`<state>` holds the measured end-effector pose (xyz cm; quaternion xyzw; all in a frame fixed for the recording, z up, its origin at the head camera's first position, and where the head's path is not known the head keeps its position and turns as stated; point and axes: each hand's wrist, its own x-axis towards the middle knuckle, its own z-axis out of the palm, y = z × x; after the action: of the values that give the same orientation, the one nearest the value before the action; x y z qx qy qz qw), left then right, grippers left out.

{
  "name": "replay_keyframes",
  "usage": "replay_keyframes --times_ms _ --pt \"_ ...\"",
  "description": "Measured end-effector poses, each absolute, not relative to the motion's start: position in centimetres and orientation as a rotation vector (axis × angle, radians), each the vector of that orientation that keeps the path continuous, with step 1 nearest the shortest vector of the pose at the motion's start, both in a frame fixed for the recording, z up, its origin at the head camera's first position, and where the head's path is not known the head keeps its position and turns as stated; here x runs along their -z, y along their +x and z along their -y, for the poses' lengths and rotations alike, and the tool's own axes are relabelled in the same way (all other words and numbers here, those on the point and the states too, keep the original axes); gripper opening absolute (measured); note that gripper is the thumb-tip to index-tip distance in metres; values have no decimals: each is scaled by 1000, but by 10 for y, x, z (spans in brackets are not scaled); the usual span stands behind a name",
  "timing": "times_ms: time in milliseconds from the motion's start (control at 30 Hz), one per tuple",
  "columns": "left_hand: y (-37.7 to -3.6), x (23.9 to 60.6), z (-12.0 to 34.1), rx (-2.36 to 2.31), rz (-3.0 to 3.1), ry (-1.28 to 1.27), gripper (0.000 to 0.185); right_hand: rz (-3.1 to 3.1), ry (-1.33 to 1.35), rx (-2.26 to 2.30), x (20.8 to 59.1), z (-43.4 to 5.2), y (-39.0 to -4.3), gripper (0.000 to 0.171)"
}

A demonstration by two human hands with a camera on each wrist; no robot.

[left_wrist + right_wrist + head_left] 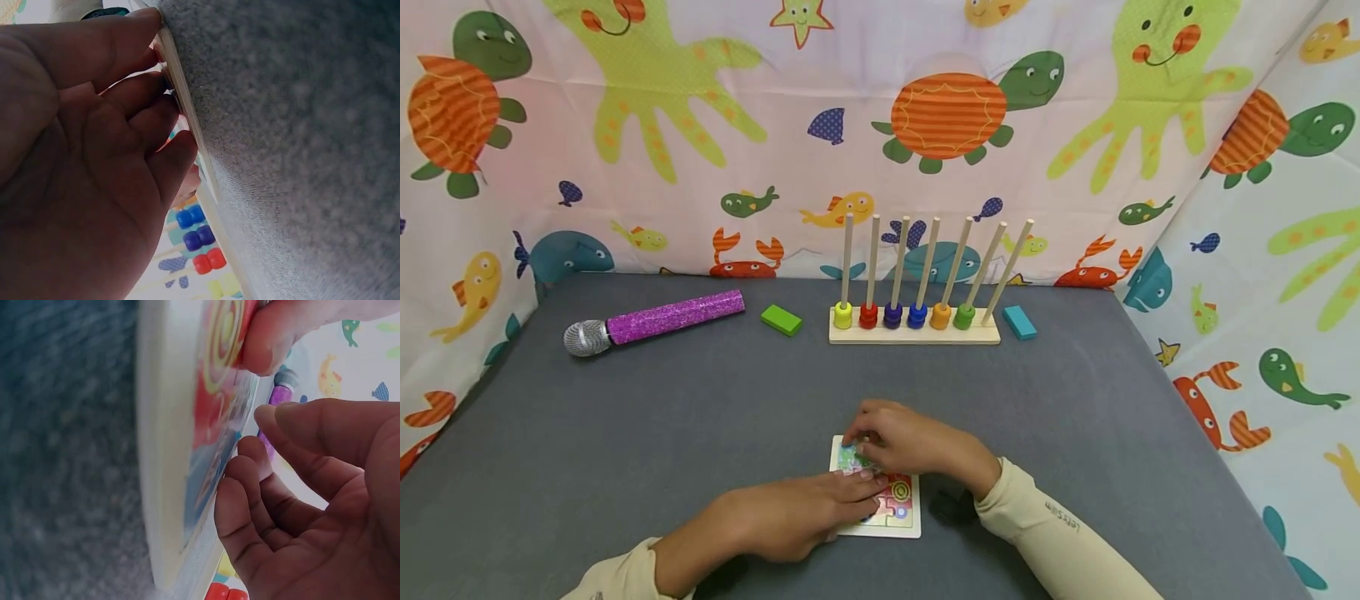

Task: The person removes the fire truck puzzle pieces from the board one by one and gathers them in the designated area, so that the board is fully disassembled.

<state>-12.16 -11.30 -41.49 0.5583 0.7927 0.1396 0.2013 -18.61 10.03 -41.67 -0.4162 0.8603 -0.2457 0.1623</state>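
A small square jigsaw board (901,510) with a bright picture lies on the grey table near me. My left hand (820,504) rests flat on its left half, fingers fairly straight; in the left wrist view those fingers (147,119) press against the board's edge (187,122). My right hand (880,437) reaches over the board's far left corner, bent fingertips touching a green piece (850,458). From the right wrist camera, the fingertips (247,456) and thumb meet the picture face of the board (169,456); nothing shows pinched between them. A left-hand fingertip (275,337) presses on the board's top.
At the back of the grey table (625,417) stand a wooden peg rack (913,333) with coloured beads, a green block (781,320) and a blue block (1019,322). A purple glitter microphone (655,321) lies at the back left. Printed cloth walls enclose the table.
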Motion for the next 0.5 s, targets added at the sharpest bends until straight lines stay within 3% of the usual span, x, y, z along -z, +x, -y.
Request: replay_keyframes --times_ms 500 --pt "-121 415 113 -408 -2222 1545 57 -2495 -1279 578 417 -87 -188 18"
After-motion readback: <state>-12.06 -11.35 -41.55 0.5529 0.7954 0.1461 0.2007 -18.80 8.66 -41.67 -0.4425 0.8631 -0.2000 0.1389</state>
